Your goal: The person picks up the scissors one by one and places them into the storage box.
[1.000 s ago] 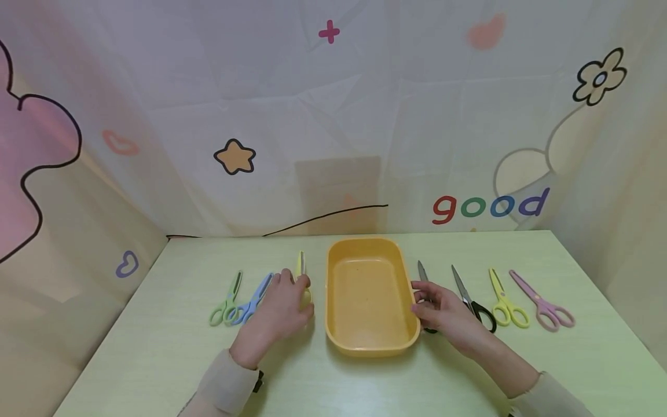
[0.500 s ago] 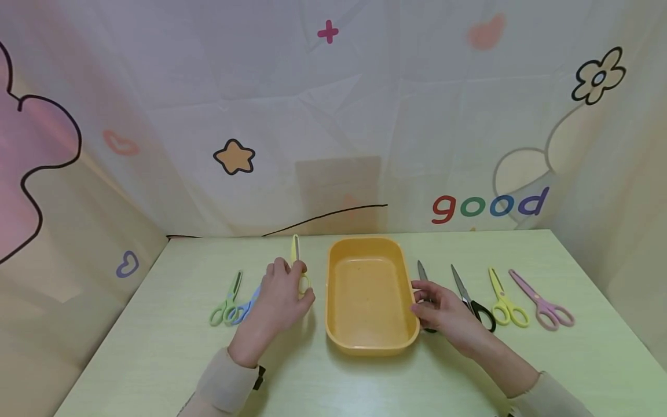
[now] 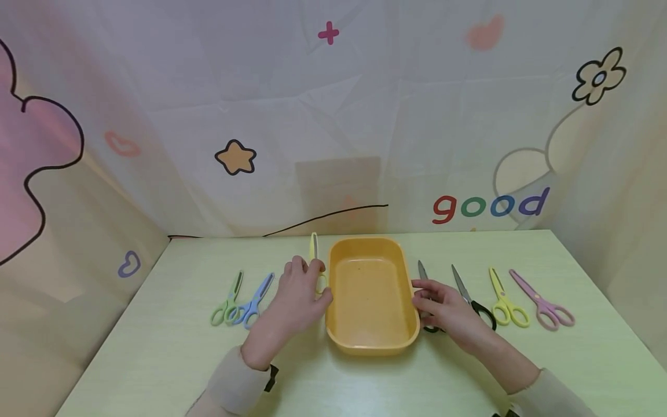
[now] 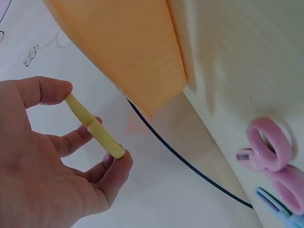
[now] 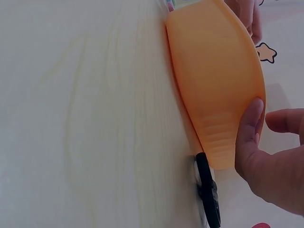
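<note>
My left hand [image 3: 298,301] holds yellow scissors [image 3: 313,246] by the handle, blades pointing up and away, beside the orange tray's [image 3: 372,346] left rim. In the left wrist view, the thumb and fingertips pinch the yellow handle [image 4: 95,127]. My right hand [image 3: 452,313] touches the tray's right wall with its fingertips. A fingertip rests near the rim in the right wrist view, while another finger stands slightly apart. Under and behind this hand lie black-handled scissors [image 3: 422,271], partly hidden. The tray's inside shows no scissors.
Green scissors [image 3: 227,304] and blue scissors [image 3: 256,301] lie left, with pink scissors [image 4: 270,145] by them. To the right lie black-handled scissors [image 3: 471,298], yellow scissors [image 3: 503,301] and pink scissors [image 3: 544,304]. A printed curtain [image 3: 260,116] closes the table's back.
The left hand has raised the yellow scissors, then moved right with them to the tray's left rim. The blue scissors show more fully again. The right hand's fingers have shifted slightly at the tray.
</note>
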Motion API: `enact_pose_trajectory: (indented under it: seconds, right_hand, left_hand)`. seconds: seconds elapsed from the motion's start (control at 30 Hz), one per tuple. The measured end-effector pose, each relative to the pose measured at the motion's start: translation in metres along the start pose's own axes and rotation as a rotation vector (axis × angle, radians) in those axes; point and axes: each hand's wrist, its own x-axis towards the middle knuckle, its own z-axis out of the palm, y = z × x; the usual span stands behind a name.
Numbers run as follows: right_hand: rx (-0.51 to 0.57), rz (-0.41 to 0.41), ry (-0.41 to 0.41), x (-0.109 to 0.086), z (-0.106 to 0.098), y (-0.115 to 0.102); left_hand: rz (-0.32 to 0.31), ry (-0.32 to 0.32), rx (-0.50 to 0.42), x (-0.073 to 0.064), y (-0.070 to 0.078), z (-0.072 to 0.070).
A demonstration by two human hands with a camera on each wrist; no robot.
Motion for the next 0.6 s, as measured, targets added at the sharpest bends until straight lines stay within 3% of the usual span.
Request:
enact_pose_trajectory:
  seconds: [0.2, 0.43, 0.6]
  right_hand:
    - [-0.006, -0.017, -0.013, 0.002, -0.001, 0.001]
    - [0.004, -0.046, -0.038, 0.004, -0.002, 0.003]
    - [0.009, -0.064, -0.053, 0.005, -0.003, 0.004]
  left_hand:
    - [0.025, -0.025, 0.022, 0.000, 0.013, 0.005]
    - [0.061, -0.087, -0.060, 0.001, 0.028, 0.012]
    - [0.093, -0.115, -0.021, 0.004, 0.038, 0.020]
